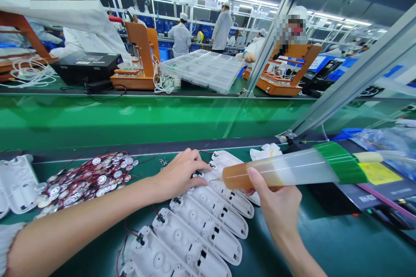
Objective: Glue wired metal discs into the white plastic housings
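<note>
My right hand (281,207) is wrapped around a large dispensing syringe (299,167), part filled with an amber substance and capped in green with a hose behind. The syringe lies tilted, its tip end pointing left over a row of white plastic housings (195,233). Against the far end of one housing, my left hand (183,171) has its thumb and forefinger bent together around a small dark part; what exactly they grip is hidden. Small green boards and thin red wires show at the near housings' left ends.
A pile of metal discs with red wires (94,181) lies left of my forearm, beside more white housings (19,186). Crumpled tissue (265,151) sits behind the syringe; a black device (364,199) is at right. Beyond the green partition (130,117) stand orange fixtures (143,56) and co-workers.
</note>
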### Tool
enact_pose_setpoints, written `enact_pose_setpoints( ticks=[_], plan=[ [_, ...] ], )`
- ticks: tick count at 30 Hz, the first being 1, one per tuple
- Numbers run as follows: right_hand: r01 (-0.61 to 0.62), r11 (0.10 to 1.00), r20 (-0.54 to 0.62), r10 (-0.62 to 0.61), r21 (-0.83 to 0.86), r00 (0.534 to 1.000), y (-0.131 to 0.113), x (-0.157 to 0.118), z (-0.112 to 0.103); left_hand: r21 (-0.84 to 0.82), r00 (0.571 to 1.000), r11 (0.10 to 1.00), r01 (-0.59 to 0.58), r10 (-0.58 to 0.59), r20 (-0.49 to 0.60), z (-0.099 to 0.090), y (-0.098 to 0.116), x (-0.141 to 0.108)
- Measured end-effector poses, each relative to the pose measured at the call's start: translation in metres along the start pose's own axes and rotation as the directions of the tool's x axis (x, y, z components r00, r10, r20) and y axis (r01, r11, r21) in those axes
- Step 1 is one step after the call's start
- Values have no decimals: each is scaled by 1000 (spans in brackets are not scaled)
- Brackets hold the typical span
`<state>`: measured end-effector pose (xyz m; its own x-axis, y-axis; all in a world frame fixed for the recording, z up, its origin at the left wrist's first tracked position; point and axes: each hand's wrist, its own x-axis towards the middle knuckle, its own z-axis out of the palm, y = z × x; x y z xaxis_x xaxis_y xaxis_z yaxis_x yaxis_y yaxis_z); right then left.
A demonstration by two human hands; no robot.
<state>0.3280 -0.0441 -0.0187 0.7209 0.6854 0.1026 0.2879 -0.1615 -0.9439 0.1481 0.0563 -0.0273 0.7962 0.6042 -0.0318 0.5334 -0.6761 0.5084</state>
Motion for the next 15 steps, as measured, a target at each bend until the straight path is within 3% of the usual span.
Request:
enact_pose_setpoints(
  ticks=[9,15],
  plan=[
    [-20,998,-78,24,53,997,-6,-8,0,-6,1000,1000,8,-8,2,0,-1,0],
    [-46,949,-54,66,312,996,5,4,-3,-13,1000,1000,22,-22,21,-5,3,-1]
  ],
)
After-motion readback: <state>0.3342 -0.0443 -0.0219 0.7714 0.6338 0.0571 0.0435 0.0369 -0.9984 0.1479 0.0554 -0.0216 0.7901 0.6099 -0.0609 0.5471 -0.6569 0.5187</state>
